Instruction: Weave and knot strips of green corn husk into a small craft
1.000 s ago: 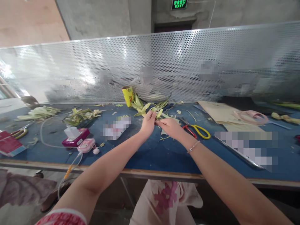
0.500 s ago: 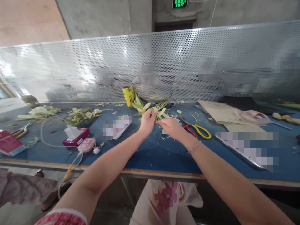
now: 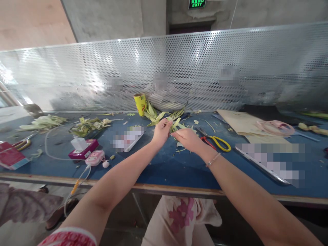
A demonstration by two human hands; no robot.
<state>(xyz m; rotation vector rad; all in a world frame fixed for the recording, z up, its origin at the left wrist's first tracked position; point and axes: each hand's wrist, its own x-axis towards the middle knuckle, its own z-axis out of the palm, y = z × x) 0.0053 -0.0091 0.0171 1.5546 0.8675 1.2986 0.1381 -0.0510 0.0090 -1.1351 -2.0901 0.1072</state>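
Observation:
In the middle of the table, my left hand [image 3: 162, 132] is closed with its fingertips pinching pale green leaf strips [image 3: 176, 123] that look like corn husk. Close beside it, my right hand [image 3: 188, 139], with a bracelet at the wrist, pinches the lower end of the same bunch. The strips fan out past my fingers; where they meet is partly hidden. More green husk leaves [image 3: 150, 111] lie just behind, against a yellow tube [image 3: 140, 105]. To the right of my right hand rests a scissors-like tool [image 3: 219, 143] with red and yellow handles.
A perforated metal screen [image 3: 123, 68] runs along the table's back. On the left are husk piles [image 3: 89, 127], a purple power strip [image 3: 84, 150] with a cable, and a pink case [image 3: 94, 158]. Two blurred flat devices flank my arms. Brown paper [image 3: 238, 124] lies at right.
My right hand has shifted very slightly at the bunch. Both hands keep their pinch on the husk strips; all else looks the same.

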